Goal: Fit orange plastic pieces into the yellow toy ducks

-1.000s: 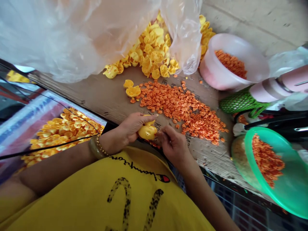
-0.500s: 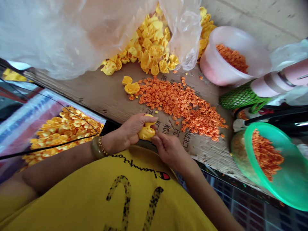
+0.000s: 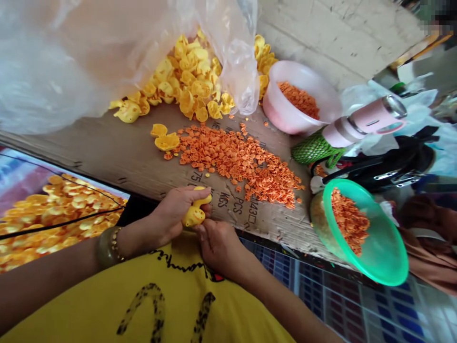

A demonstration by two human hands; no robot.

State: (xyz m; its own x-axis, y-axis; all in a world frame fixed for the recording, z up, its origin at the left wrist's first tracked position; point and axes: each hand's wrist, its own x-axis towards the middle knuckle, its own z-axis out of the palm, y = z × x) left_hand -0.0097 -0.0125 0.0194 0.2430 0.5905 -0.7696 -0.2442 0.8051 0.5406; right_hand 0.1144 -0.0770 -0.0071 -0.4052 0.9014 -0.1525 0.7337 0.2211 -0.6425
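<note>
A small yellow plastic duck shell point(image 3: 194, 216) is in my left hand point(image 3: 167, 214), its thumb lying over the top and the fingers curled beneath. My right hand point(image 3: 222, 245) is closed in a pinch against the lower edge of the shell; what its fingertips hold, if anything, is hidden. Beyond both hands, small orange plastic pieces point(image 3: 232, 159) lie spread over the cardboard point(image 3: 117, 152). One open yellow shell point(image 3: 167, 141) rests at the left end of this spread.
A heap of yellow shells point(image 3: 193, 88) spills from a clear plastic bag point(image 3: 71, 62). To the right stand a pinkish-white bowl point(image 3: 282, 114) and a tilted green bowl point(image 3: 389, 257), both holding orange pieces, and a pink bottle point(image 3: 371, 119). More yellow shells point(image 3: 64, 214) fill a container at lower left.
The view has shifted right, so everything appears further left and more of the bottle and green bowl shows. Both hands remain together on the duck shell.
</note>
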